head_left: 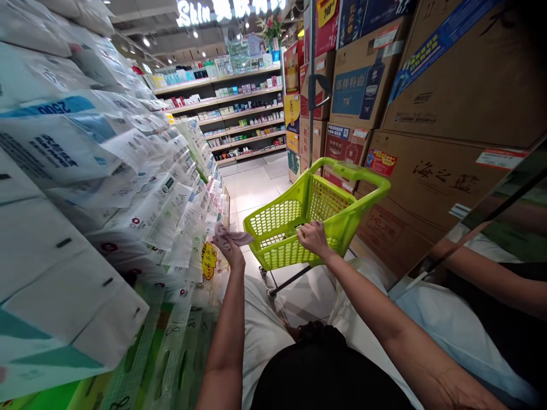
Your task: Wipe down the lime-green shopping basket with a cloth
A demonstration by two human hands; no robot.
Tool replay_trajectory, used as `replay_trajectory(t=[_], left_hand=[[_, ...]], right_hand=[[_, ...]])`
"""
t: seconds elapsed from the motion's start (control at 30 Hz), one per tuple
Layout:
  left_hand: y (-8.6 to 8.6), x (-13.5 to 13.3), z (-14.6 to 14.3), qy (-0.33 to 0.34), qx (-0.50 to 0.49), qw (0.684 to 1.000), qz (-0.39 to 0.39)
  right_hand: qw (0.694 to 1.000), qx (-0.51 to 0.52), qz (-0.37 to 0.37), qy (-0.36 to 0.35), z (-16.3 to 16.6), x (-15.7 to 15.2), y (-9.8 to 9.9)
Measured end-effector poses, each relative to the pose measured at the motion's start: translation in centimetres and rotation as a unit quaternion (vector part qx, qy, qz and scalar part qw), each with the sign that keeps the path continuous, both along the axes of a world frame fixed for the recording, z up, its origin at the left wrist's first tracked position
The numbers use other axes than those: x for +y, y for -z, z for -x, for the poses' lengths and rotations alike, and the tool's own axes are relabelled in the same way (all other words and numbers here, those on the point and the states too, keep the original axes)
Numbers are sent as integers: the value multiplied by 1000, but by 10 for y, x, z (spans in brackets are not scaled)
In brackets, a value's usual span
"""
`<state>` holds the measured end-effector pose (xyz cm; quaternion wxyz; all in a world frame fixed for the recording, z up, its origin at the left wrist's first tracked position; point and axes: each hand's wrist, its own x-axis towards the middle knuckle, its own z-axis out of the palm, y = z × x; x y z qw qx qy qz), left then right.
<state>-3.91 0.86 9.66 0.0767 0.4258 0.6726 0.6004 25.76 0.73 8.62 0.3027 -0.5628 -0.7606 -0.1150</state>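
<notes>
In the head view a lime-green shopping cart (273, 213) stands on the floor in front of me, angled to the right. My right hand (314, 238) is closed over the upper edge of its near side. A greyish-pink cloth (235, 235) is pinched in my left hand (231, 253), its loose end pointing toward the cart's left corner. That hand is just left of the basket, close to the stacked tissue packs (166, 210). The cart's handle (350, 169) is at the far right, with no hand on it. The basket's bottom is partly hidden by its lattice side.
Stacked packs of paper (55, 148) rise along my left. Cardboard cartons (453, 171) are piled on the right, by a glossy reflecting panel (496, 228). A metal pole (311, 85) stands before them. Beyond the tiled floor (256, 182), shelves (248, 114) hold small boxes and bottles.
</notes>
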Motion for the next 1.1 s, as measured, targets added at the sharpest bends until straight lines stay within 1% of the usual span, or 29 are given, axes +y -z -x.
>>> replay_trajectory(t=[0.07,0.17,0.23,0.33,0.5,0.57,0.63,0.7,0.8,0.87,0.9,0.97,1.1], left_hand=[[9,-10,-6,2,2,1000,18],[27,-24,-14,44,17,998,41],[36,-28,-18,65,14,997,48],[43,-30,-23,74,-7,994,85],[48,-30,-42,45,-40,984,168],[47,-26,-49,34,-30,980,192],[40,-17,-52,27,-7,980,195],[28,-3,-49,22,7,980,197],[7,20,-40,14,-1,977,215],[-1,26,-37,14,-4,974,225],[-1,24,-38,17,-1,974,226],[7,8,-44,25,11,973,228],[36,-43,-66,60,61,967,241]], right_hand=[[1000,-6,5,2,-2,0,1],[1000,-7,1,2,-5,0,3],[1000,-2,-7,4,-8,0,5],[1000,2,-13,8,-13,-1,6],[1000,-15,3,27,-12,-4,4],[999,-22,13,21,-5,-5,5],[1000,-14,16,5,2,-5,6],[1000,3,15,-12,6,-6,6],[999,3,21,-44,1,-8,5],[997,-9,27,-70,-6,-10,2],[996,-15,32,-81,-9,-12,1],[994,-23,45,-92,-16,-14,-1],[993,-32,75,-80,-28,-16,-2]])
